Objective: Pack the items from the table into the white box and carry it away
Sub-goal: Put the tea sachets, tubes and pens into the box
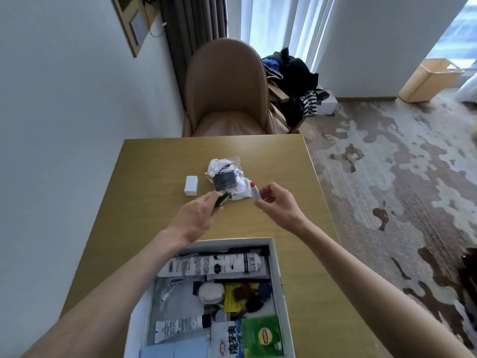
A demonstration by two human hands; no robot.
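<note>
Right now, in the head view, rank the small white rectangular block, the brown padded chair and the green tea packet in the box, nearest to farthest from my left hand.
From the left hand:
1. Small white rectangular block, on the table just beyond it, slightly left.
2. Green tea packet, in the white box's near right corner.
3. Brown padded chair, past the table's far edge.
</note>
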